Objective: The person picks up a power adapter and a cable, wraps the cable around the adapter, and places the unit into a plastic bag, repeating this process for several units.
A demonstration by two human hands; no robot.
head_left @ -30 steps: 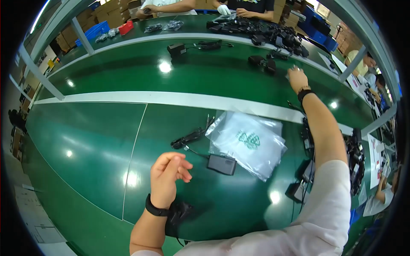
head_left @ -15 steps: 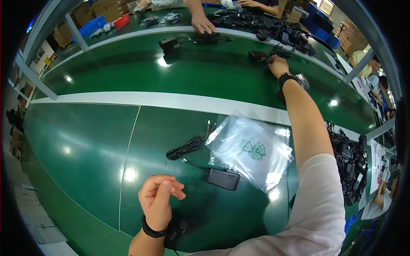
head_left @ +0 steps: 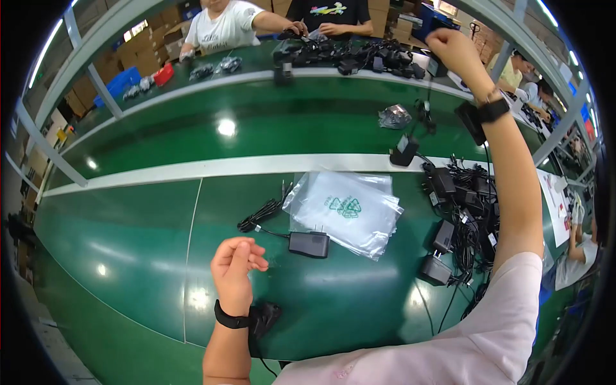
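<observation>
My right hand (head_left: 454, 54) is raised at the far right, its fingers pinched on a black power adapter's cord. From it the cord bundle (head_left: 425, 115) hangs down, and the adapter (head_left: 404, 151) dangles near the white divider strip. My left hand (head_left: 236, 262) hovers over the near table, fingers loosely curled against the thumb, with nothing visible in them. Just beyond it lies another black power adapter (head_left: 309, 244), prongs pointing away, with its coiled cord (head_left: 262, 214) to the left. A stack of clear plastic bags (head_left: 346, 212) with green printed symbols lies beside that adapter.
Adapters and cords lie in a tangled pile (head_left: 459, 215) at the right. A small bagged item (head_left: 394, 117) sits on the green belt beyond the white strip (head_left: 256, 167). Across it, two people handle a long heap of black adapters (head_left: 366, 56). Metal posts frame both sides.
My right hand has risen and moved away to the right, lifting the adapter by its cord off the belt. An adapter across the belt has been moved toward the far heap. My left hand stays curled.
</observation>
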